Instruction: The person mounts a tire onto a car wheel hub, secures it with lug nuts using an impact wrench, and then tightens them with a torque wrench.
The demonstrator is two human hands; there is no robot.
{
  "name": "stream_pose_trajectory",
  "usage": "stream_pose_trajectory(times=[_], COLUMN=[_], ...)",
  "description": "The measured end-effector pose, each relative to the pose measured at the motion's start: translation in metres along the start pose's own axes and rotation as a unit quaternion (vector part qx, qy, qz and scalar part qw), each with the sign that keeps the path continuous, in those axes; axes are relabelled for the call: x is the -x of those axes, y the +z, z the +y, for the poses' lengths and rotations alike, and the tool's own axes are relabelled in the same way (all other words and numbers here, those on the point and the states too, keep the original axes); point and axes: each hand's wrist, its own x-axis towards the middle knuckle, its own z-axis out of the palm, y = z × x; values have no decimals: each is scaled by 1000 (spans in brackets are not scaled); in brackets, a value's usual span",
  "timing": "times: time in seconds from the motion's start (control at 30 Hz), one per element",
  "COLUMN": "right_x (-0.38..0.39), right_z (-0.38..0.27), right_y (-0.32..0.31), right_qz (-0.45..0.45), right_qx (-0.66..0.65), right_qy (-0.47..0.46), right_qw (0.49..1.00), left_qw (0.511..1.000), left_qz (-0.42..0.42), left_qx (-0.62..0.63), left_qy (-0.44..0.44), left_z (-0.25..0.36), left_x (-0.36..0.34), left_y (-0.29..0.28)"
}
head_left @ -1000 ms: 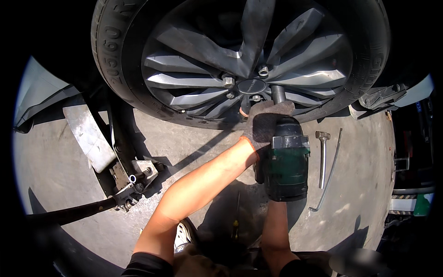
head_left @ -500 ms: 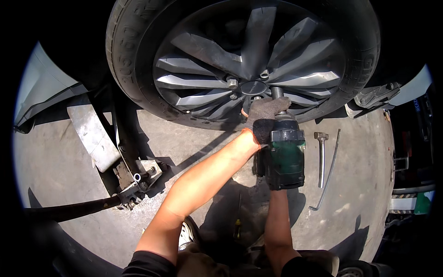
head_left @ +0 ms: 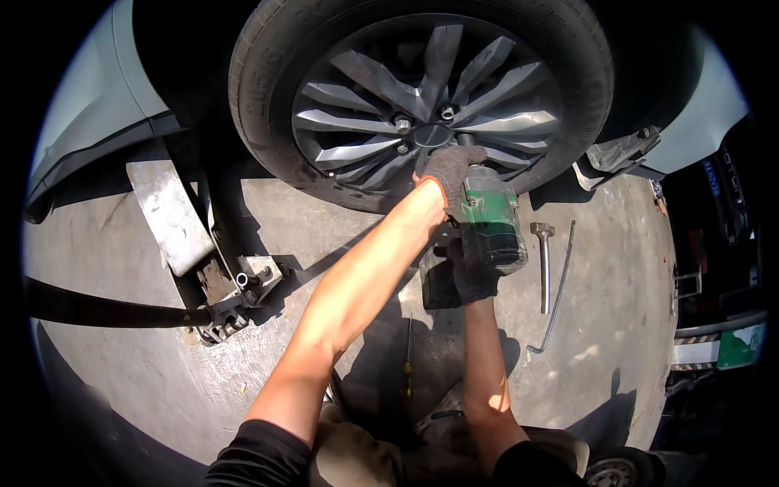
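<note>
A car wheel with a grey multi-spoke rim (head_left: 365, 71) and black tyre (head_left: 258, 101) stands at the top. Pressed up to its hub is the socket (head_left: 465, 140) of a green and black cordless impact wrench (head_left: 493, 209). My left hand (head_left: 449, 174), in a dark grey glove with an orange cuff, is closed round the wrench's nose beside the socket. Lower down, my gloved right hand (head_left: 473, 277) grips the handle; its trigger finger is hidden. Wheel bolts (head_left: 402, 126) show around the centre cap (head_left: 432, 135). Whatever sits inside the socket is hidden.
A floor jack (head_left: 174, 223) with a long black handle (head_left: 114, 304) stands at left. On the concrete at right lie a hammer-like tool (head_left: 544, 268) and a thin bent rod (head_left: 556, 292). Near my legs lies a screwdriver (head_left: 408, 369). Pale car panels (head_left: 93, 105) flank the wheel.
The view has shifted, so wheel and tools sit differently in the picture. The wrench now appears higher and more tilted, exposing my right hand on its handle. Both hands keep their hold.
</note>
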Motion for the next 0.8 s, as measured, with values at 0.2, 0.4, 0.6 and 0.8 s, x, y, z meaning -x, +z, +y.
stream_pose_trajectory(times=[0.2, 0.4, 0.6, 0.8], right_x=[52, 56, 32, 9], right_z=[56, -11, -43, -76], right_y=[85, 53, 47, 32], right_qz=[191, 147, 83, 54], right_qx=[-101, 131, -316, -568], right_qy=[-43, -134, 20, 134], right_qw=[975, 971, 945, 810], left_qw=[996, 978, 937, 935], left_qz=[-79, -140, -234, -210], left_qx=[-23, 153, 259, 277], left_qy=[24, 9, -26, -67], left_z=[-36, -42, 18, 28], left_x=[15, 54, 70, 55], left_y=[-28, -75, -77, -81])
